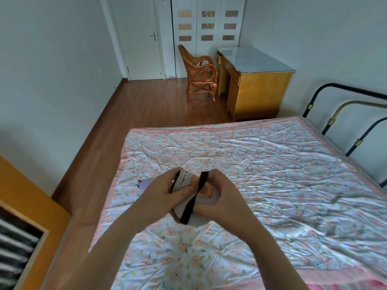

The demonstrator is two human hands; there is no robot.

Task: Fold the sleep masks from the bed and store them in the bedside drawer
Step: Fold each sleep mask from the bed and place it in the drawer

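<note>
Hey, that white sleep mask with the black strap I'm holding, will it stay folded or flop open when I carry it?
The white sleep mask is probably soft and floppy: it bends between the left hand and right hand. Its black strap twists loosely, so it may dangle. It looks light; folds likely spring open unless pinched.

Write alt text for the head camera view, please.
Both hands, left hand and right hand, hold a white sleep mask with a black strap above a floral bedspread. A purple sleep mask lies beside the left hand.

Soft cloth sleep mask point(185, 182), crinkled cotton quilt point(261, 174)
</note>
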